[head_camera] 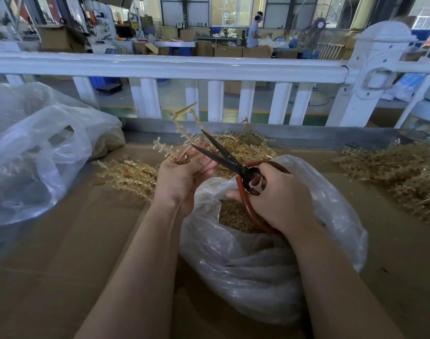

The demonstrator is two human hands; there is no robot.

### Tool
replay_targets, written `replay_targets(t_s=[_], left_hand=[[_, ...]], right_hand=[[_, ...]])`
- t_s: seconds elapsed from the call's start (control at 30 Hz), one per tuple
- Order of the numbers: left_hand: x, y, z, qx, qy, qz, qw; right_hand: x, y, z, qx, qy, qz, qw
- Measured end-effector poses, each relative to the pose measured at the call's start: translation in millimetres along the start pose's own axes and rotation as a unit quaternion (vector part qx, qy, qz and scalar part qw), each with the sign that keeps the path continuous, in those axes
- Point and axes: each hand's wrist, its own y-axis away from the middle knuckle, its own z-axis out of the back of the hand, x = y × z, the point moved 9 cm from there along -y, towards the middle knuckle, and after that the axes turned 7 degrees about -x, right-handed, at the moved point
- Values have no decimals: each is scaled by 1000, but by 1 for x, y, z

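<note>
Our right hand point(280, 199) is curled thru the red loops of the scissors point(223, 155). The blades stand apart, w/ nothing between the edges yet. Just left of that grip, our left hand point(182, 177) is wrapped round the base of a pale plastic sprue point(182, 126). Its branch rises up & away from us, crossing behind the blade tips.

The lower blade lies v. close to our left fingertips, so we'd tuck them back before closing. Better to feed the stem deep toward the pivot, not the tips, since that likely gives more bite & less twist. We'd turn the sprue w/ the left hand & hold the scissors steady.

Directly under both hands sits the open clear bag point(270, 265), w/ cut bits point(233, 216) showing in its mouth. We should cut over that opening so pieces drop in, not onto the cardboard point(62, 265).

Beyond & to both sides of the grip lie loose piles point(131, 174) of uncut sprues. A second bag point(38, 148) sits far left & a white railing point(184, 66) runs behind.
</note>
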Motion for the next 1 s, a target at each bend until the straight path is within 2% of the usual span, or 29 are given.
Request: replay_targets(t_s=[0.2, 0.33, 0.6, 1.0], left_hand=[[10, 0, 3, -12, 37, 56, 998], [9, 0, 3, -2, 50, 65, 997], [-3, 3, -3, 28, 25, 18, 999], [-10, 3, 0, 11, 22, -17, 1000]], right_hand=[[0, 1, -2, 8, 23, 6, 1000], [1, 1, -2, 5, 17, 10, 1000], [2, 1, 0, 12, -20, -3, 1000], [6, 1, 4, -3, -33, 8, 999]])
